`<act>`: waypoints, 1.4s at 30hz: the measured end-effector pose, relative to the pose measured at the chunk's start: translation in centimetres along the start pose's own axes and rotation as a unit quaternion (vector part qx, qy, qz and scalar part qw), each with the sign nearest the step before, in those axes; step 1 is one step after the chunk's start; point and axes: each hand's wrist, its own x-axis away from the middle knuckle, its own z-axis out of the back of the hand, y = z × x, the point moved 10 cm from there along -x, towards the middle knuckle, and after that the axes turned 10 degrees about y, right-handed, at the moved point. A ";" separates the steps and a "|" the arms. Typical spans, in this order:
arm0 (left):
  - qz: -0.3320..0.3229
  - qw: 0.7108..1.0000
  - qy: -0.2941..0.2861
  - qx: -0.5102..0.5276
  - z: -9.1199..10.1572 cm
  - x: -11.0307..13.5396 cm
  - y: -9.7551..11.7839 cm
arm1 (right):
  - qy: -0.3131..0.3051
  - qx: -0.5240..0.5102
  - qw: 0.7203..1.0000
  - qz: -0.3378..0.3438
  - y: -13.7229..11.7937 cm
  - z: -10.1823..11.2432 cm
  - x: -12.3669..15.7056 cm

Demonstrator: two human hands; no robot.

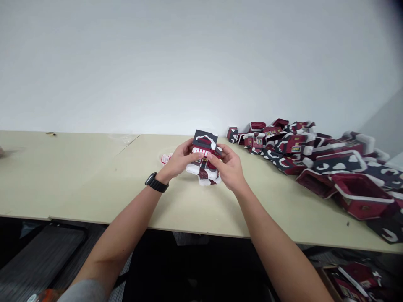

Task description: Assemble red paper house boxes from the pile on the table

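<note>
Bright, diffuse illumination, apparently from overhead. The pale wall (189, 63) is softly lit, greying toward the upper right, where the corner darkens. Faint, soft-edged shadows lie on the desk (94, 180) beneath the left hand (181, 159) and right hand (231, 167); the space under the desk falls to near black. Weak glints mark the clear plastic (122, 137). The held model house (206, 154) is moderately clear, its fine detail softened. Blur smears the heaped model houses (296, 142) toward the right margin and the chair (40, 260) at lower left. Wide-angle distortion stretches the periphery.
</note>
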 end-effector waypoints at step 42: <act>0.104 0.925 0.279 -0.234 15.0 15.1 -1.8 | -0.037 0.095 0.994 0.043 -0.5 -1.7 2.0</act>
